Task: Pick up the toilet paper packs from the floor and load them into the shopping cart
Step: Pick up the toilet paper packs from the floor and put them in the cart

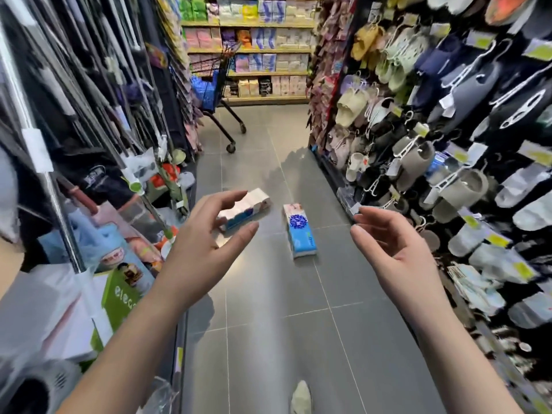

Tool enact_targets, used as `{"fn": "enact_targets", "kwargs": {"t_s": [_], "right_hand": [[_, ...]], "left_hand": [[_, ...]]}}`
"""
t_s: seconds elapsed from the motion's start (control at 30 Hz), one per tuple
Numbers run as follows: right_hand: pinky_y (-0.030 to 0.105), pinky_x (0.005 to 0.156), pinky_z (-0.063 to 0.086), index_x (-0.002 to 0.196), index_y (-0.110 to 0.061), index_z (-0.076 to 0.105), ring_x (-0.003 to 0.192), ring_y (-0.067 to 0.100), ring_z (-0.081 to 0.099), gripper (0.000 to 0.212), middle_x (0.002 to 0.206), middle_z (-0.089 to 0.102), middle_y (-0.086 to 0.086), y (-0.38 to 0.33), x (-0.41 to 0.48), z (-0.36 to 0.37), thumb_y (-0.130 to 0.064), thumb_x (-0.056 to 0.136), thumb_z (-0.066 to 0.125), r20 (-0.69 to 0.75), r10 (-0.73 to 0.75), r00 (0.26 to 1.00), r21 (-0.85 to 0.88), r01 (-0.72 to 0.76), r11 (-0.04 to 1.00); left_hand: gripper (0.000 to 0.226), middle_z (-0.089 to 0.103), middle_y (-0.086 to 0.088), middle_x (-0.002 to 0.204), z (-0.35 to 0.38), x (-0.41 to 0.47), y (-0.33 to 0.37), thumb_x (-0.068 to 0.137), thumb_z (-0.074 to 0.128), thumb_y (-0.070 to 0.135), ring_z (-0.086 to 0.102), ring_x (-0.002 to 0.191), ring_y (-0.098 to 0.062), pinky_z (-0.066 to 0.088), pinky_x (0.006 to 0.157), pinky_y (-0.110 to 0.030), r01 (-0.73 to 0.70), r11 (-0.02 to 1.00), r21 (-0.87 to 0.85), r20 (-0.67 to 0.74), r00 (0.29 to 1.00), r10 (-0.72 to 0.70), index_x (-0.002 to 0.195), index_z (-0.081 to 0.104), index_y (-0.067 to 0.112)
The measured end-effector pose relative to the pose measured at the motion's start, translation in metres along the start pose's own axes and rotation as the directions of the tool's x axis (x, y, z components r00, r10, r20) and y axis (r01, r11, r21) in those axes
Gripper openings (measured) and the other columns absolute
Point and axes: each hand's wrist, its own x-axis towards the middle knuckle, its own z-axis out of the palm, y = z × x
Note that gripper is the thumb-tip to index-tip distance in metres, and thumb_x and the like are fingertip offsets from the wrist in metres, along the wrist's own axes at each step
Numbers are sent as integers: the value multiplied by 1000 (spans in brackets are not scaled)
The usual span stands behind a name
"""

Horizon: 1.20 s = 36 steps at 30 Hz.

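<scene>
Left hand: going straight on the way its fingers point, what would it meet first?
Most likely the white-and-blue toilet paper pack lying on the floor just beyond the open left hand. Depth is unclear: the hand looks raised above the floor, so it might pass over the pack.

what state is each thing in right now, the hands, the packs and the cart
left hand: open, fingers spread, holding nothing
right hand: open, holding nothing
white pack: lying on the floor, not picked up
blue pack: lying on the floor, apart from the white pack
shopping cart: standing at the far end of the aisle, something blue inside
</scene>
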Motion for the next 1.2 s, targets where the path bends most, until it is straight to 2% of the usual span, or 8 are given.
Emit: {"fn": "enact_targets", "kwargs": {"t_s": [0.1, 0.23, 0.3, 0.5, 0.7, 0.9, 1.1, 1.2], "right_hand": [[12, 88, 51, 117, -26, 68, 104, 2, 68, 27, 109, 74, -15, 13, 40, 15, -23, 91, 73, 8, 5, 1000, 25, -5, 1000], [10, 86, 50, 117, -26, 68, 102, 1, 69, 27, 107, 74, -14, 30, 103, 27, -22, 91, 72, 23, -13, 1000, 55, 12, 998], [10, 85, 50, 118, -25, 67, 102, 0, 69, 27, 108, 74, -13, 37, 139, 29, -21, 91, 72, 23, -28, 999, 69, 26, 997], [10, 82, 50, 119, -26, 67, 103, 0, 68, 28, 110, 74, -13, 53, 243, 29, -22, 91, 72, 31, -27, 999, 95, 24, 995], [12, 82, 51, 121, -24, 66, 104, 1, 69, 30, 114, 73, -10, 69, 326, 40, -21, 92, 71, 76, 3, 997, 98, -10, 995], [15, 87, 52, 122, -25, 66, 105, 1, 68, 30, 114, 73, -12, 87, 387, 64, -23, 92, 71, 42, 50, 998, 71, -53, 996], [11, 87, 50, 118, -28, 68, 107, 2, 68, 27, 112, 74, -10, 108, 448, 110, -23, 92, 72, -35, 88, 996, 25, -87, 996], [17, 92, 53, 118, -29, 67, 108, 6, 69, 27, 112, 74, -9, 114, 487, 141, -24, 92, 72, -78, 92, 993, 8, -92, 996]], "left_hand": [[45, 54, 18, 128, 5, 34, -12, 93, 66, 36, 50, 126, 5, 43, 102, -17, 1, 1000, 1, -3, 1000, -1, 136, 53, 35], [49, 53, 16, 129, 15, 95, -27, 90, 63, 45, 49, 126, 3, 43, 103, -19, -25, 1000, 19, 13, 1000, 25, 137, 52, 34], [49, 53, 16, 130, 23, 130, -33, 91, 64, 43, 50, 127, 1, 44, 103, -20, -37, 999, 28, 14, 999, 37, 138, 52, 33], [47, 54, 20, 131, 49, 232, -49, 92, 66, 40, 50, 127, 2, 43, 101, -11, -28, 999, 30, 39, 999, 27, 137, 53, 33], [47, 54, 19, 131, 68, 306, -79, 92, 66, 37, 51, 125, 5, 44, 102, -18, -9, 1000, 10, 33, 999, 8, 136, 54, 32], [47, 53, 21, 131, 77, 378, -123, 93, 66, 38, 50, 125, 6, 45, 105, -23, -2, 1000, -6, 91, 996, 2, 137, 52, 34], [46, 54, 17, 131, 79, 471, -175, 92, 66, 40, 51, 126, 3, 47, 106, -30, -46, 996, -72, 154, 986, 56, 136, 53, 34], [45, 54, 18, 130, 72, 523, -204, 92, 65, 42, 51, 126, 3, 47, 106, -29, -81, 991, -106, 189, 977, 100, 135, 53, 36]]}}
